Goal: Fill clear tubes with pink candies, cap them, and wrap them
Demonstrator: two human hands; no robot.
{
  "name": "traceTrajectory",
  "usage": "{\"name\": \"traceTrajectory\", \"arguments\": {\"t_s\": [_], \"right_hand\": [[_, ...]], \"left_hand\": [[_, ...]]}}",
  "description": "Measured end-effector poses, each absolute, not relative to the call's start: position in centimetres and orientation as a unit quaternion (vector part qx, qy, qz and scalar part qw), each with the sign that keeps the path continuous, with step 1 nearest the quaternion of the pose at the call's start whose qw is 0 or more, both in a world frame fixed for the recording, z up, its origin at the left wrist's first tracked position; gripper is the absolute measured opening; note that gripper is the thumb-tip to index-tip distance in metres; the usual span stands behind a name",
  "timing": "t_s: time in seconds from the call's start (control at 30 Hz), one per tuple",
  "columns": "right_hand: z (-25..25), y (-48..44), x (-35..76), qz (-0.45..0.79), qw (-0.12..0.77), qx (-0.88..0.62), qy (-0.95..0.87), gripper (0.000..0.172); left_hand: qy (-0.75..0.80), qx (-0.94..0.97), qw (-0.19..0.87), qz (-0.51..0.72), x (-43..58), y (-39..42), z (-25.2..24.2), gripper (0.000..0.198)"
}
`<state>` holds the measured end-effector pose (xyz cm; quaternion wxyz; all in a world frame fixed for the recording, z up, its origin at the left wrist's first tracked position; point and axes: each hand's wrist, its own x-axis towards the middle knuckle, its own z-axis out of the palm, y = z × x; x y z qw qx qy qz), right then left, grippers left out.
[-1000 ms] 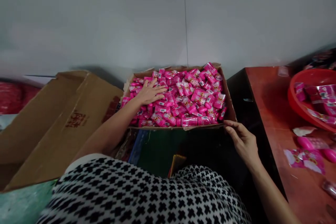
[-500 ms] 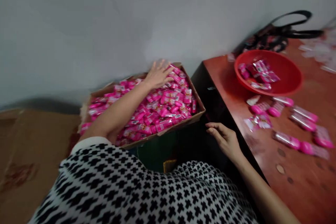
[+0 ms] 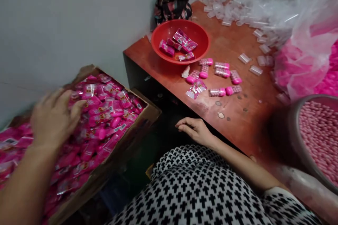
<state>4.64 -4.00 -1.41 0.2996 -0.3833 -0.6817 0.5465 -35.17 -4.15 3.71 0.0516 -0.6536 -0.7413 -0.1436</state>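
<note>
My left hand [image 3: 54,117] lies palm down on a heap of pink wrapped packets [image 3: 105,112], its fingers spread and a little blurred. Those packets fill a cardboard box [image 3: 132,135] up to its rim. Away from the box, my right hand [image 3: 194,128] hangs beside the table edge, thumb and fingers curled together with nothing visible in them. On the table, near that hand, lie several clear tubes with pink caps and pink balls inside [image 3: 222,72], along with a flattened pink wrapper [image 3: 196,88].
A red bowl [image 3: 160,47] with several packets stands on the reddish table [image 3: 253,123]. Behind it sits a dark handbag [image 3: 175,8]. Clear empty tubes [image 3: 227,7], a plastic bag of pink caps [image 3: 298,66] and a bucket [image 3: 286,130] of pink balls [image 3: 319,133] are farther right.
The view has swung right and closer, bringing the bucket and bag into sight. My left hand stays on the packets, now nearer the box's left side in view. My right hand remains curled.
</note>
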Motion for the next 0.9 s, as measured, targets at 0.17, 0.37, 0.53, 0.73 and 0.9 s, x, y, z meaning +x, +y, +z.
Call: {"name": "traceTrajectory", "arguments": {"t_s": [0.17,0.37,0.53,0.73,0.9], "right_hand": [[-1.4,-3.8,7.2,0.541,0.326,-0.423,-0.65,0.02],[-1.5,-3.9,10.8,0.499,0.38,-0.472,-0.619,0.018],[-1.7,-4.1,12.7,0.477,0.381,-0.496,-0.618,0.019],[-1.7,-1.9,13.6,0.468,0.408,-0.522,-0.585,0.022],[-2.0,1.9,13.0,0.562,0.47,-0.533,-0.424,0.039]], "left_hand": [[-0.517,-0.806,-0.032,-0.288,-19.5,1.1,1.5,0.036],[-0.48,-0.842,-0.077,-0.234,-6.8,7.5,-2.7,0.036],[-0.538,-0.812,-0.021,-0.224,-4.4,8.4,-4.5,0.028],[-0.52,-0.797,0.004,-0.308,-4.7,7.2,-5.6,0.014],[-0.447,-0.816,0.017,-0.367,-4.6,4.3,-4.9,0.02]]}}
